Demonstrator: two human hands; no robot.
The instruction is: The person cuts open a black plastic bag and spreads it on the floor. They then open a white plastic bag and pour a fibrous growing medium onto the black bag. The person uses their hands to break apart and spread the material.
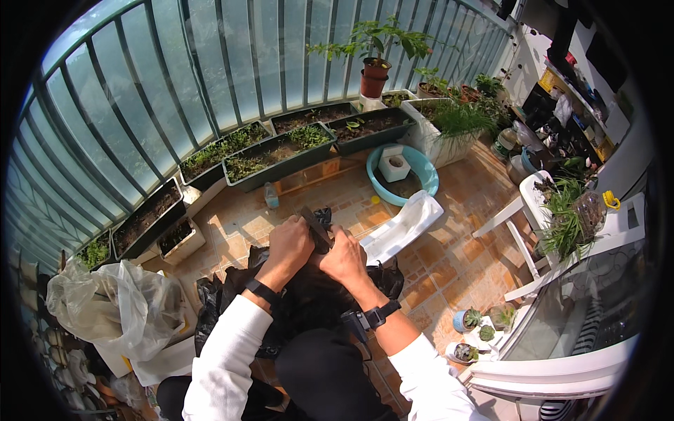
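Above a black plastic bag [310, 300], my left hand [291, 243] and my right hand [345, 256] are close together with fingers curled. Between them stands a dark, flat, blade-like piece [316, 229]; its exact kind is unclear. Both hands appear to grip it, though my fingers are mostly hidden from above. A bunched bit of black plastic [323, 214] shows just past the piece. The bag lies spread on the floor before my knees. Right of my hands is a long white foam piece [405, 231].
A light-blue basin [429, 184] holding a white foam block [394, 164] stands ahead. Long planters [279, 158] line the railing, with a small clear bottle [271, 196] in front. At left is a translucent plastic bag [121, 305]. A white stool [505, 218] and small succulents [474, 317] are at right.
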